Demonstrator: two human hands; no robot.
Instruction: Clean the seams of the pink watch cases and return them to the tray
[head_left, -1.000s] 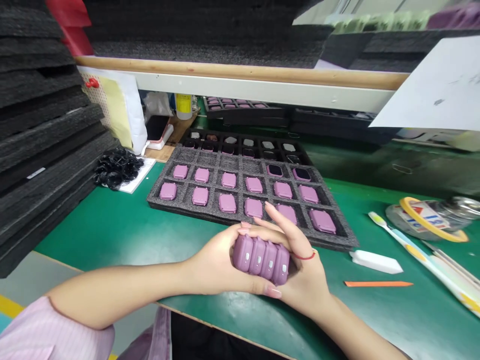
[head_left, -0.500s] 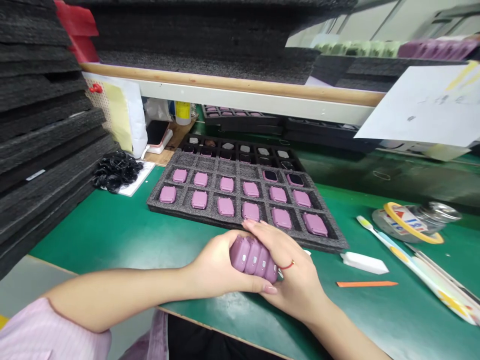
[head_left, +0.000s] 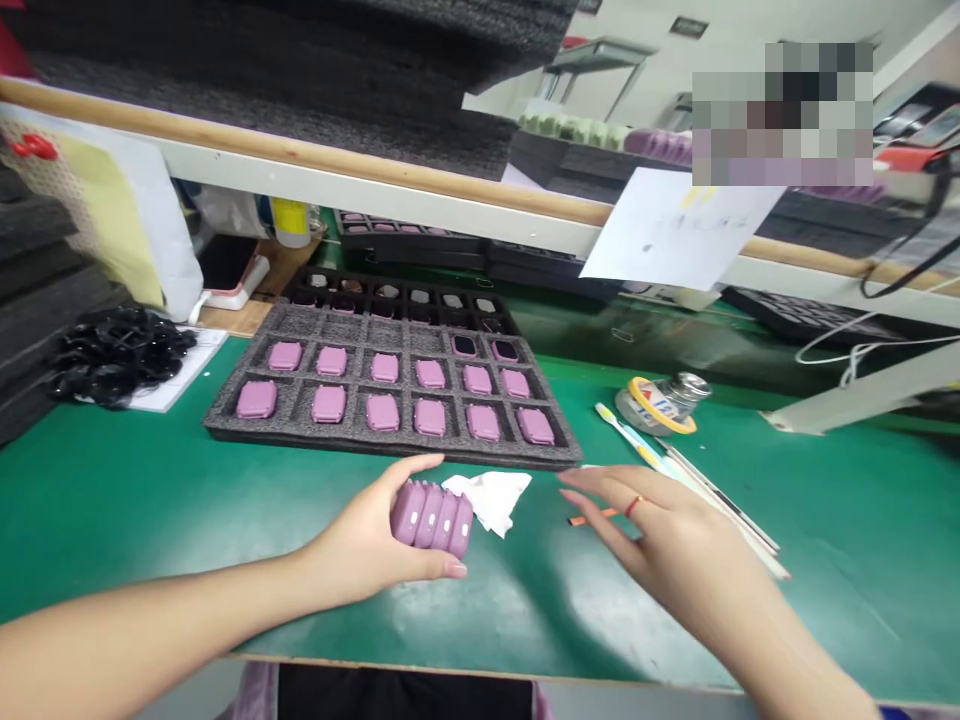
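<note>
In tray (head_left: pixel 337 441): purple watch cases (head_left: pixel 383 412) | left fingers (head_left: pixel 435 567) grip four cases (head_left: pixel 432 521) | right fingers (head_left: pixel 609 529) parted

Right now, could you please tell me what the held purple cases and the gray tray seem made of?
Purple cases in the left hand: probably satin plastic, going by soft, smooth highlights; coated metal is possible. Gray tray: apparently matte foam, given its speckled, grainy surface.

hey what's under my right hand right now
Looking past your right hand, I see part of an orange stick on the green table. The hand covers the rest of it, and whatever else may be hidden there can't be seen.
</note>
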